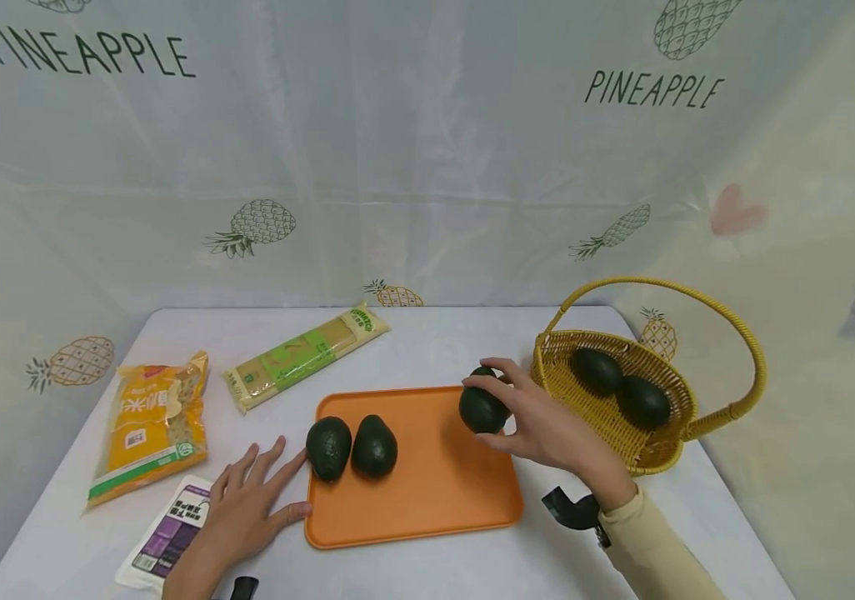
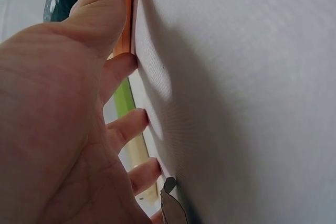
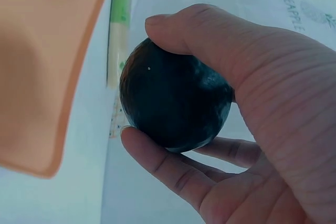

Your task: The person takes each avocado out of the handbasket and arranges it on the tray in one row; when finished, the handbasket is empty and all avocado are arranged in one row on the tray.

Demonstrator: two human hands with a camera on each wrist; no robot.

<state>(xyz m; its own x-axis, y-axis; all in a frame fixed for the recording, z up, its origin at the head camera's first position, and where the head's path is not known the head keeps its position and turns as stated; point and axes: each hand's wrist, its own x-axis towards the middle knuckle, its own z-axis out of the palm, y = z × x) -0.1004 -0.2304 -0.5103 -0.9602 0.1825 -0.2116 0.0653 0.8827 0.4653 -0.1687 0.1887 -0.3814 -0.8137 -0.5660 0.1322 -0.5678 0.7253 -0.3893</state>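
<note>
fingers splayed, my left hand (image 1: 249,500) touched the left edge of the orange tray (image 1: 442,508), seemingly to steady it. at its right end, my right hand (image 1: 547,423) gripped an avocado (image 1: 482,410) by its sides, perhaps against slipping; two other avocados (image 1: 329,450) lay leftward.

Right arm: long sleeve (image 1: 656,546), pale cream-yellow, plain cloth, reaching to the wrist. At its end, a black curved fitting (image 1: 581,515), hook-like in outline, with a smaller dark part alongside. Right hand (image 1: 540,421): ungloved. Left hand (image 1: 242,512): likewise ungloved, wrist uncovered. Small black piece (image 1: 245,587) beside that wrist, round-cornered; remainder cut off by frame edge.
</note>
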